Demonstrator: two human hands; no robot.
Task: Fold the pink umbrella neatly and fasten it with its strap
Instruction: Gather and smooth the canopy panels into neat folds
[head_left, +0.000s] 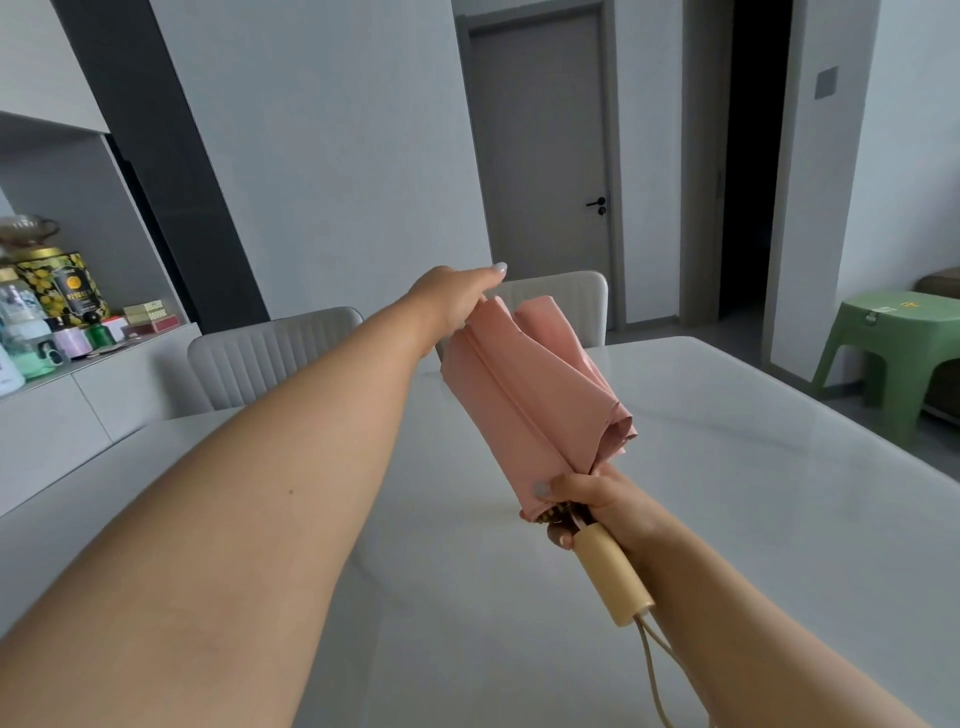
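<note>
Head view: both arms reach out over the white desk (727, 467); umbrella held in the air above it, not touching the top.
Umbrella: pink umbrella (524, 395) collapsed, canopy bunched in loose unrolled folds, tip end pointing away toward the far edge, cream handle (613, 577) toward the person, cord (655, 670) hanging from the handle's end.
Right hand: right hand (597, 506) grips the base of the canopy just above the handle, fingers and thumb curled round it.
Left hand: left hand (457, 296) at the far, upper end of the canopy, thumb straight; its fingers lie behind the fabric, so whether they clamp it cannot be told.
Strap: not made out among the folds.
Desk edges: two pale chairs (270, 353) against the far edge; right edge borders open floor.
Surroundings: green stool (893, 343) well off to the right; sideboard with tins (57, 291) at left.
</note>
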